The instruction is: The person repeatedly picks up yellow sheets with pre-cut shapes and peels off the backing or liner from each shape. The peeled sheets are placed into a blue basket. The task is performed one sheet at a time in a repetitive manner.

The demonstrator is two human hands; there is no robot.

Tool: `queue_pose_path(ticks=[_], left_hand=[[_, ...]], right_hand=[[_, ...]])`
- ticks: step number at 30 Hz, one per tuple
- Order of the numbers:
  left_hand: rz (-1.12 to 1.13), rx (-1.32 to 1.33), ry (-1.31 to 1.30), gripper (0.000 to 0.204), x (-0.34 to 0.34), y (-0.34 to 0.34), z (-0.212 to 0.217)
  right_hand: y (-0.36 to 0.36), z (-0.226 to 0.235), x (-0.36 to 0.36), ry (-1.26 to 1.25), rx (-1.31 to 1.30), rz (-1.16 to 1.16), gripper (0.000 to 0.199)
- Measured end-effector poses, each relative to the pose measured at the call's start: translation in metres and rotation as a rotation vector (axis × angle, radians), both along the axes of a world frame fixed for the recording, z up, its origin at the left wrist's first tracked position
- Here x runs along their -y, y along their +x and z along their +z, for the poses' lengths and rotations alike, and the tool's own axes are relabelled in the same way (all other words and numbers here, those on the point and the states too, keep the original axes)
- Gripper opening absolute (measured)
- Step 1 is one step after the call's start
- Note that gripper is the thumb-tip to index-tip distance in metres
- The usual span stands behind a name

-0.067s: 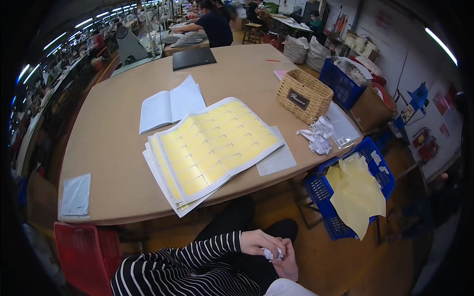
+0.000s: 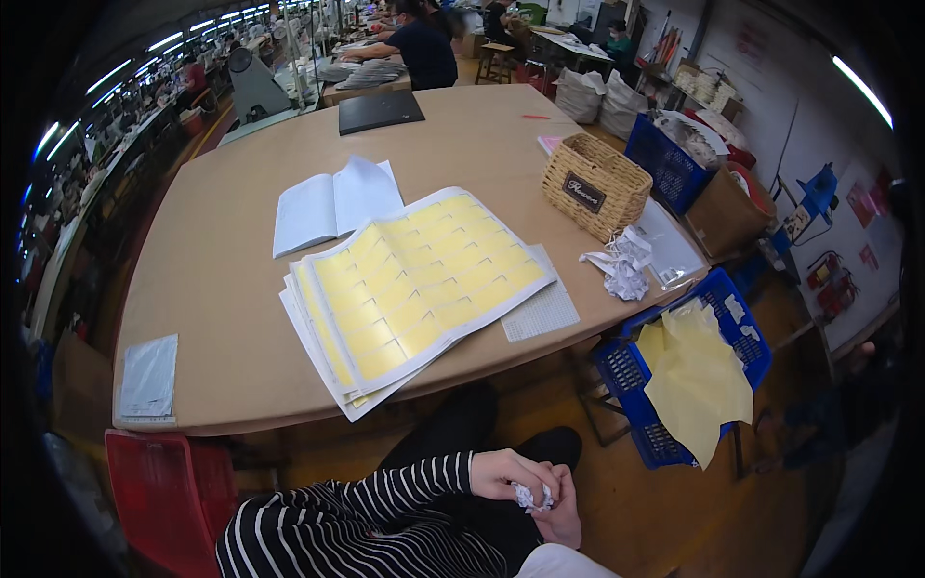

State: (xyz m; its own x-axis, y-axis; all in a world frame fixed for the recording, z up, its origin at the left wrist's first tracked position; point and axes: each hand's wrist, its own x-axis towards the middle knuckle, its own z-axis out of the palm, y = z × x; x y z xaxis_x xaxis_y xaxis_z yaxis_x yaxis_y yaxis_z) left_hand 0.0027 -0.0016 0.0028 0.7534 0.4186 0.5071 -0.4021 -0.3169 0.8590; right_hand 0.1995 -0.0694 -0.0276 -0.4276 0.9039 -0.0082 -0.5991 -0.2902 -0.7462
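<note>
Both hands, left hand (image 2: pixel 508 472) and right hand (image 2: pixel 559 512), pinch one crumpled paper wad (image 2: pixel 532 496) together, below the tabletop (image 2: pixel 222 289) edge. One stack of yellow sheets (image 2: pixel 414 284) on the tabletop, one basket (image 2: pixel 594 186) beside it.

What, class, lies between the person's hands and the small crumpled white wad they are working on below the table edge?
Nothing visible. The left hand and right hand both touch the crumpled white wad directly, fingers curled around it in the lap. The table with its yellow label sheets sits ahead, apart from the hands.
</note>
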Motion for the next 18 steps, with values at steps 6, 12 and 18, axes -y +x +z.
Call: queue_pose_path(ticks=[6,12,18], left_hand=[[0.437,0.563,-0.660,0.015,-0.016,-0.012,-0.003],[0.204,0.398,-0.914,0.028,-0.014,-0.010,-0.010],[0.061,0.304,-0.967,0.091,0.016,0.041,-0.002]], right_hand=[[0.016,0.028,0.009,0.154,-0.176,-0.011,0.066],[-0.001,0.037,-0.008,0.264,0.394,-0.427,0.060],[-0.017,0.049,-0.021,0.280,0.833,-0.807,0.023]])
